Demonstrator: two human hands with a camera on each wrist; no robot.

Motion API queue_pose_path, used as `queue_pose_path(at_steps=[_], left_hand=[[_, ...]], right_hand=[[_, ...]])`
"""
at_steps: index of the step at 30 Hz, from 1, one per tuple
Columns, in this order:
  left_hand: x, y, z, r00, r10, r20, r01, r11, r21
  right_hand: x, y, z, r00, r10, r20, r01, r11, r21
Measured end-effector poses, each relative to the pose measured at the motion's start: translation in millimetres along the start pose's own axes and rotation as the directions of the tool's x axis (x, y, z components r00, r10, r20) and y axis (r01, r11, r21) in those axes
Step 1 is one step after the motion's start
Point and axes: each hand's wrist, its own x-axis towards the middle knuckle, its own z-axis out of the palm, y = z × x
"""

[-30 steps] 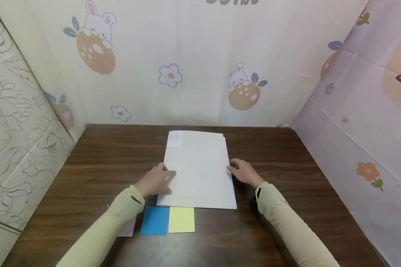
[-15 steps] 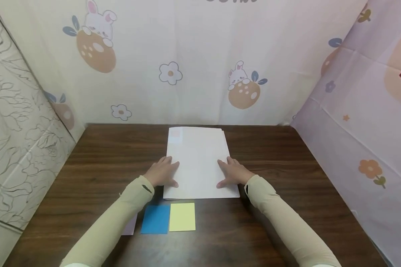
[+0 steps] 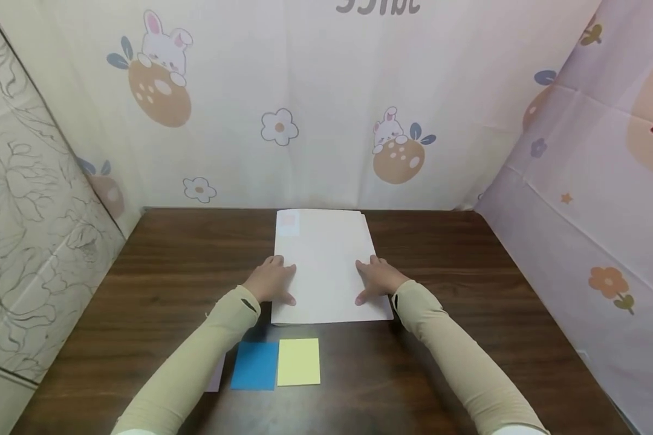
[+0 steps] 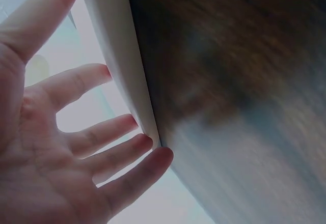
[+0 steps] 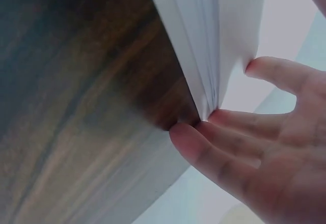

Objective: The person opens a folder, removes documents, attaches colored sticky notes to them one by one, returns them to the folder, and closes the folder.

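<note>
A white paper folder (image 3: 329, 272) lies flat on the brown wooden table, a pale square label (image 3: 288, 222) at its far left corner. My left hand (image 3: 270, 280) rests at its left side, thumb over the top face, fingertips along the smooth folded edge in the left wrist view. On the other side my right hand (image 3: 380, 280) lies likewise, fingers spread and nearly straight. The right wrist view shows several layered sheets (image 5: 196, 35) at that edge, with my right fingertips (image 5: 187, 135) against it and the table.
Nearer me lie a blue square (image 3: 254, 366) and a yellow square (image 3: 298, 362) of paper, side by side. A purple piece (image 3: 216, 376) is partly hidden by my left sleeve. Behind the table (image 3: 468, 338) hangs a curtain (image 3: 326, 151) with rabbit prints.
The folder has slid away from me, off the colored squares, and sits straighter. Both hands have closed in along its sides, the right one now over its top face; little moved in the last half second.
</note>
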Motion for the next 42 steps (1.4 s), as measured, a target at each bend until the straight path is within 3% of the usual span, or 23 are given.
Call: queue_pose_path(at_steps=[9, 12, 15, 18, 27, 34, 38, 42], left_hand=[[1.1, -9.6, -3.3, 0.999, 0.035, 0.019, -0.034, 0.999, -0.024], [-0.7, -10.0, -2.8, 1.000, 0.002, 0.011, -0.001, 0.993, -0.121], [-2.5, -7.8, -3.4, 0.998, -0.048, -0.027, 0.041, 0.970, -0.238], [-3.0, -5.8, -4.8, 0.994, -0.078, -0.072, 0.055, 0.959, -0.278], [7.2, -2.3, -8.8, 0.976, -0.101, -0.193, 0.064, 0.980, -0.187], [13.6, 10.4, -12.3, 0.943, -0.110, -0.314, 0.070, 0.988, -0.137], [18.1, 17.6, -12.1, 0.938, -0.135, -0.320, 0.110, 0.989, -0.096], [19.7, 22.8, -11.0, 0.940, -0.158, -0.302, 0.145, 0.987, -0.066]], right_hand=[[-1.6, 6.2, 5.1, 1.000, 0.002, -0.009, -0.002, 0.999, 0.034], [-0.6, 10.1, 7.2, 0.999, -0.020, -0.039, 0.022, 0.999, 0.042], [1.3, 14.9, 7.7, 0.995, -0.026, -0.092, 0.030, 0.999, 0.044], [1.4, 16.4, 5.4, 0.989, -0.022, -0.144, 0.030, 0.998, 0.056], [-13.0, 4.1, -12.2, 0.966, -0.003, -0.258, 0.045, 0.986, 0.161], [-15.9, -5.1, -14.2, 0.938, 0.022, -0.346, 0.027, 0.990, 0.137], [-16.7, -10.5, -12.8, 0.918, 0.029, -0.395, 0.014, 0.994, 0.107], [-17.5, -16.4, -11.3, 0.913, 0.035, -0.408, 0.002, 0.996, 0.089]])
